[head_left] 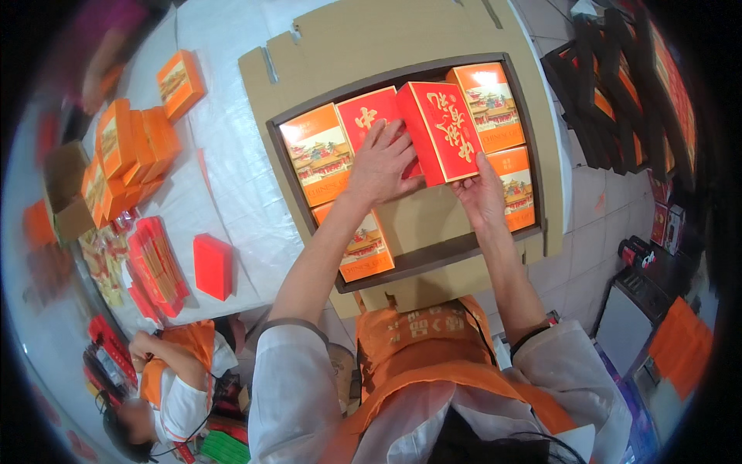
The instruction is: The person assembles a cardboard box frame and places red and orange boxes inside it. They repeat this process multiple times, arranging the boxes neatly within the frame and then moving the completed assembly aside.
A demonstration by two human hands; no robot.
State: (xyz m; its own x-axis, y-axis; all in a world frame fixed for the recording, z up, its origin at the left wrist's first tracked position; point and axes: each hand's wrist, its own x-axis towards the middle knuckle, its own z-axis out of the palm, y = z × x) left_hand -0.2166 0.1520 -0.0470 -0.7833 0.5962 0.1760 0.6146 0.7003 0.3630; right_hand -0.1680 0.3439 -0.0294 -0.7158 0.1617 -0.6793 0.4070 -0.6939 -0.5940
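Note:
A shallow dark-edged tray (540,185) holds orange boxes with pictures of buildings along its left (315,158) and right (487,116) sides. Between them at the far side lies a red box (359,108) with gold lettering. My left hand (382,164) rests on that box with its fingers spread, partly covering it. A second red gift box (440,127) beside it sits raised and tilted above the tray. My right hand (481,193) grips this one at its near right corner, thumb on top and fingers underneath. Bare tray bottom shows below both hands.
Flattened cardboard (348,39) lies beneath the tray. Stacked orange boxes (131,147), a carton (68,185), red packets (157,263) and a lone red box (212,267) stand on the left. Filled trays (618,85) are stacked at right. Co-workers are at the left.

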